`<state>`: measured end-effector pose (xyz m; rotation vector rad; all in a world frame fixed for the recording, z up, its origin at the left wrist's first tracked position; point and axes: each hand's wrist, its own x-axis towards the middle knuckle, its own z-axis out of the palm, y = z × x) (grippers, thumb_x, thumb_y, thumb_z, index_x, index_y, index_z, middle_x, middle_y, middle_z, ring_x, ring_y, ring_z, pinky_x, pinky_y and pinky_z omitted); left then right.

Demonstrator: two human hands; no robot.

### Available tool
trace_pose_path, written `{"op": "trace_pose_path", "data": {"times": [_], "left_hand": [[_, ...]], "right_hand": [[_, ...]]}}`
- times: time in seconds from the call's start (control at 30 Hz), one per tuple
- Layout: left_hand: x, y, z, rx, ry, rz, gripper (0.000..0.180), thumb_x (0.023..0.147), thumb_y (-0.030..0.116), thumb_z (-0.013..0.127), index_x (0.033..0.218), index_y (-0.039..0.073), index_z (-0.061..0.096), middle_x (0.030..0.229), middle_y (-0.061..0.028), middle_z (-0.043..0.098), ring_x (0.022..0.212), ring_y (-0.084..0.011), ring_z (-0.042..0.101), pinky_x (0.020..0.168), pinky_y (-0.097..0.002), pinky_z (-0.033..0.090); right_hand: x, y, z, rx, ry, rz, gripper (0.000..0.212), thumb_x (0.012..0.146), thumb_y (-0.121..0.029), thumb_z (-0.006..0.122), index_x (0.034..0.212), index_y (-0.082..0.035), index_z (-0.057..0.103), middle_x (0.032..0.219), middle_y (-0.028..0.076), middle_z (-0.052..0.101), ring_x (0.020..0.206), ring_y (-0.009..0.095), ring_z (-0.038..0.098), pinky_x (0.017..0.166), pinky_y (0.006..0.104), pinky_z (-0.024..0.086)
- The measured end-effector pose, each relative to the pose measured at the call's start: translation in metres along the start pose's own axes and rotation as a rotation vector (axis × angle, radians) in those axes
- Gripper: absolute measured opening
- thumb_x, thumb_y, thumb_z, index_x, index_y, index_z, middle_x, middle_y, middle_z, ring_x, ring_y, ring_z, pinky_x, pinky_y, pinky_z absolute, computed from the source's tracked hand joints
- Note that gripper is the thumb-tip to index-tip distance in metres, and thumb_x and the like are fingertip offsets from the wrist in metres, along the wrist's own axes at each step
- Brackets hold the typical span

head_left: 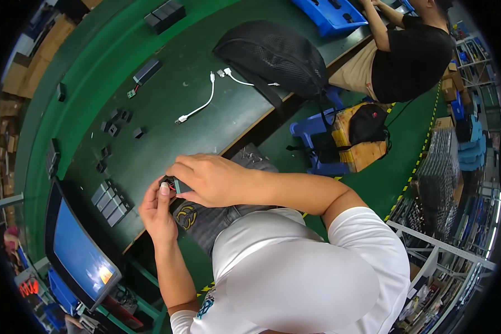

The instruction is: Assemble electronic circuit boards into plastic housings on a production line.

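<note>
Over the table's near edge my two hands meet around a small grey block with red wires (180, 186). My left hand (159, 214) pinches its left end, thumb on top near the wires. My right hand (206, 179) is closed on the other end, its fingers covering much of the block. On the table, left of my hands, lies a row of grey rectangular blocks (110, 204). Small black parts (114, 123) are scattered beyond them. Farther off, another grey block (148, 71) has wires running to a little green circuit board (131, 93).
White cables (206, 103) and a black mesh backpack (275, 58) lie on the green table (167, 128). A monitor (80, 247) stands at the left. Rightward are a blue stool (309, 131), a wooden box (364, 136) and a co-worker (409, 58) near a blue crate (331, 16).
</note>
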<state>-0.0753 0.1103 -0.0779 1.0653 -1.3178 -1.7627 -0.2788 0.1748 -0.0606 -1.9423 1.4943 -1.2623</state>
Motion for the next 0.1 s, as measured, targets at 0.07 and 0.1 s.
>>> {"op": "trace_pose_path", "data": {"times": [0.07,0.1], "left_hand": [[-0.0020,-0.0051,-0.0065,0.009,0.014,0.029,0.033,0.105,0.017,0.070,0.131,-0.005,0.069,0.108,-0.0076,0.075,0.093,-0.0136,0.070,0.089,-0.0301,0.058],[-0.0015,-0.0072,-0.0090,-0.015,0.010,0.000,0.034,0.105,0.017,0.070,0.133,-0.004,0.069,0.110,-0.0078,0.075,0.098,-0.0145,0.070,0.093,-0.0315,0.057]], "right_hand": [[0.0010,-0.0003,-0.0026,-0.008,-0.055,0.001,0.044,0.089,-0.023,0.081,0.123,-0.003,0.062,0.108,0.016,0.064,0.097,0.039,0.069,0.083,0.0478,0.056],[0.0026,0.0007,-0.0048,-0.024,-0.103,0.004,0.045,0.089,-0.023,0.082,0.124,-0.004,0.062,0.110,0.017,0.064,0.098,0.039,0.069,0.084,0.0477,0.056]]}}
